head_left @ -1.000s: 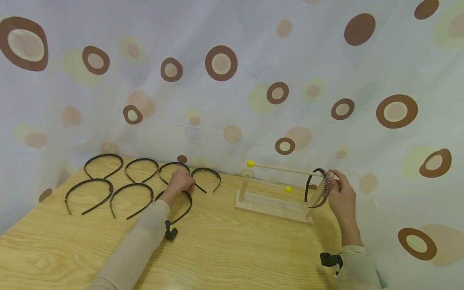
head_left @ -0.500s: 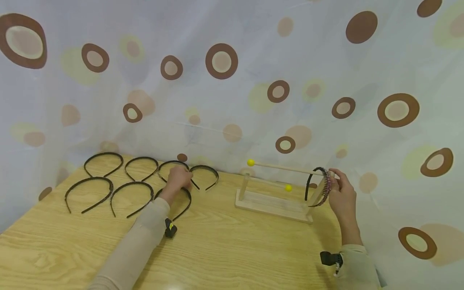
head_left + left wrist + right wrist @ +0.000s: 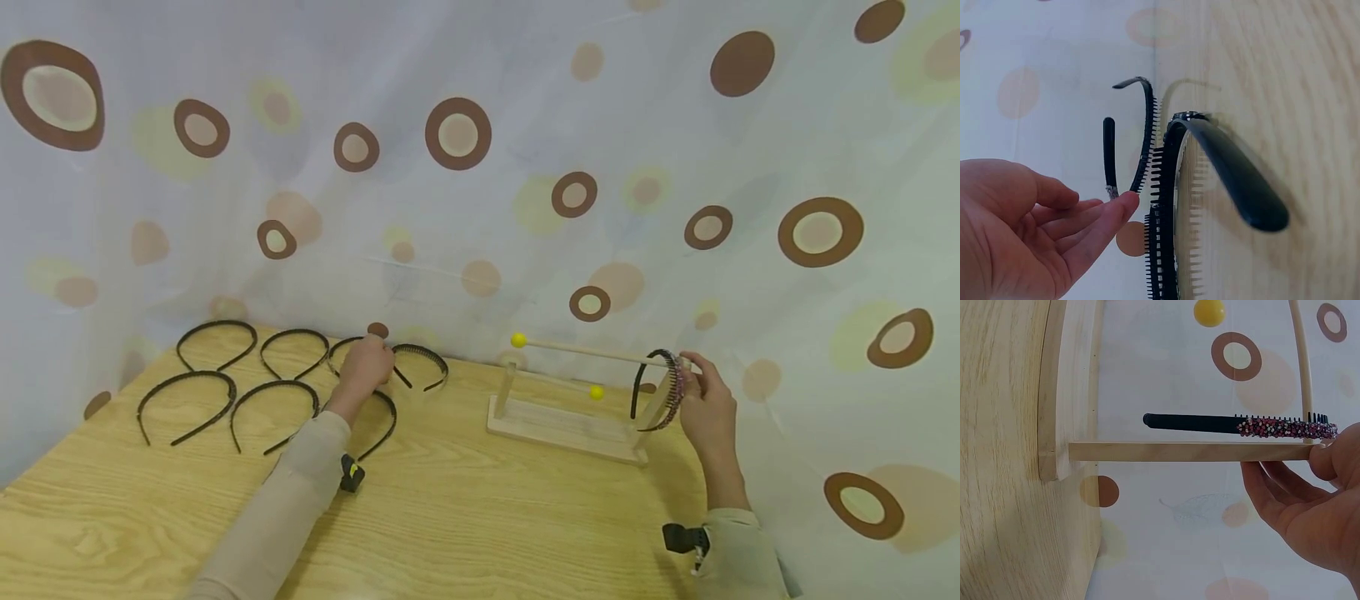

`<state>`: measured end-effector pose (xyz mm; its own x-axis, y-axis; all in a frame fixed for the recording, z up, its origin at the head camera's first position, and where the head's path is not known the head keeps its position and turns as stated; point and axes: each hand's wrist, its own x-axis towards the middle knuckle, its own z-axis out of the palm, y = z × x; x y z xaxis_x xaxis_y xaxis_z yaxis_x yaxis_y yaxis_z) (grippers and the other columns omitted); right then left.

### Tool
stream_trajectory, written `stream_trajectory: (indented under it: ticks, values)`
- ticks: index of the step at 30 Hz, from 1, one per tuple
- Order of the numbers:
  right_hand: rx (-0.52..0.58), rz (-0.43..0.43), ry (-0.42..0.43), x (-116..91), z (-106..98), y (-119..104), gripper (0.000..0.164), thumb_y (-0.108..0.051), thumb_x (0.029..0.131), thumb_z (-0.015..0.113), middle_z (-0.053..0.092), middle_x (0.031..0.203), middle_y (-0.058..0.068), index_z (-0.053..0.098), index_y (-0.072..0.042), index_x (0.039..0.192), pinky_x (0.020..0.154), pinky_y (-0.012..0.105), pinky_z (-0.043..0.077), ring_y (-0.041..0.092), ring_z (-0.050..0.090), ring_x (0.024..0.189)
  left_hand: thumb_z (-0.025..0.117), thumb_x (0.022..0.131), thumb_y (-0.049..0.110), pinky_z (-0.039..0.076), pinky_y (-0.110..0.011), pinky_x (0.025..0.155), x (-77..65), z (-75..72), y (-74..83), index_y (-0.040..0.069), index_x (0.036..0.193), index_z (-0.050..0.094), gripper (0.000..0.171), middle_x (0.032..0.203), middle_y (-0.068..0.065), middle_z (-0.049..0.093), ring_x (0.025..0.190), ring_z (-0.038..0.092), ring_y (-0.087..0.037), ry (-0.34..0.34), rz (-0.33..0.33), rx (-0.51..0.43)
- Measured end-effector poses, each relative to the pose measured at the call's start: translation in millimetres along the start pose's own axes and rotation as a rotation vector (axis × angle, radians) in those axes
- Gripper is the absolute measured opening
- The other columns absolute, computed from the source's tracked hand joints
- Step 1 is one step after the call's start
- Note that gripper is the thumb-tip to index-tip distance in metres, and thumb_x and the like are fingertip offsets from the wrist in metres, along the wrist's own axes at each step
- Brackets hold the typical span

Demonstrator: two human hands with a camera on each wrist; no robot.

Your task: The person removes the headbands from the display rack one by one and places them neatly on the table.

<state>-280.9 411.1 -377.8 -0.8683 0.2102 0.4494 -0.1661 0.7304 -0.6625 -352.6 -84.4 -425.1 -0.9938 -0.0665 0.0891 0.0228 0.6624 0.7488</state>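
Observation:
Several black headbands lie at the table's left, among them one (image 3: 216,375) in the front row. My left hand (image 3: 365,367) is over the back-row headbands, beside a toothed headband (image 3: 429,350). In the left wrist view its fingers extend loosely, one fingertip overlapping a toothed band (image 3: 1145,144); contact is hard to judge. A wooden stand (image 3: 558,429) with rods tipped by yellow balls stands at the right. My right hand (image 3: 708,412) holds the top of its right upright (image 3: 1191,452). A headband with pink glitter beads (image 3: 1272,427) hangs on the upper rod, right beside that upright.
The wood-grain table (image 3: 465,517) meets a pale curtain (image 3: 480,208) with brown rings right behind the headbands and stand. A yellow ball (image 3: 518,340) tips the upper rod, and another yellow ball (image 3: 596,392) tips the lower one.
The toothed headband beside my left hand has shifted slightly left and back, and that hand has moved a little the same way. My right hand and the stand stay in place.

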Motion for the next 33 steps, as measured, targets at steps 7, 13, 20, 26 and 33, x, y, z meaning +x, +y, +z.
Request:
stream_trajectory:
  ticks: [7, 13, 20, 26, 33]
  values:
    - [0.011, 0.005, 0.001, -5, -2, 2, 0.044, -0.026, 0.113, 0.034, 0.059, 0.131, 0.031, 0.046, -0.013, 0.153, 0.052, 0.029, 0.043, 0.027, 0.055, 0.078, 0.043, 0.109, 0.013, 0.049, -0.034, 0.059, -0.4, 5.4, 0.1, 0.000, 0.129, 0.066, 0.034, 0.121, -0.018, 0.067, 0.083, 0.064, -0.024, -0.104, 0.060, 0.144]
    - [0.006, -0.011, -0.008, -10, -2, 7, 0.043, -0.022, 0.113, 0.034, 0.059, 0.130, 0.032, 0.046, -0.011, 0.153, 0.051, 0.028, 0.044, 0.026, 0.056, 0.076, 0.043, 0.108, 0.010, 0.039, -0.028, 0.048, -4.0, 13.0, -1.6, 0.000, 0.141, 0.059, 0.038, 0.122, -0.022, 0.067, 0.056, 0.050, -0.015, -0.113, 0.094, 0.106]
    - [0.001, -0.022, -0.005, -10, -4, 4, 0.043, -0.023, 0.113, 0.035, 0.060, 0.129, 0.031, 0.046, -0.011, 0.152, 0.053, 0.029, 0.043, 0.023, 0.054, 0.073, 0.051, 0.105, 0.012, 0.054, -0.039, 0.075, -19.5, 21.1, 20.3, 0.000, 0.129, 0.067, 0.032, 0.124, -0.018, 0.066, 0.092, 0.065, -0.024, -0.109, 0.238, -0.010]
    - [0.007, -0.024, 0.001, -8, -6, 4, 0.043, -0.024, 0.113, 0.035, 0.060, 0.129, 0.031, 0.047, -0.011, 0.152, 0.052, 0.029, 0.042, 0.023, 0.055, 0.075, 0.057, 0.103, 0.017, 0.055, -0.044, 0.085, -31.7, 33.2, 52.0, 0.004, 0.123, 0.071, 0.028, 0.119, -0.014, 0.068, 0.110, 0.064, -0.032, -0.202, 0.319, -0.043]
    - [0.023, -0.027, -0.002, -2, -4, 4, 0.043, -0.025, 0.113, 0.034, 0.061, 0.130, 0.029, 0.046, -0.014, 0.153, 0.052, 0.030, 0.043, 0.032, 0.059, 0.082, 0.058, 0.105, 0.025, 0.055, -0.043, 0.084, -48.9, 39.3, 97.4, 0.008, 0.129, 0.069, 0.031, 0.118, -0.008, 0.068, 0.096, 0.068, -0.021, -0.317, 0.374, -0.175]
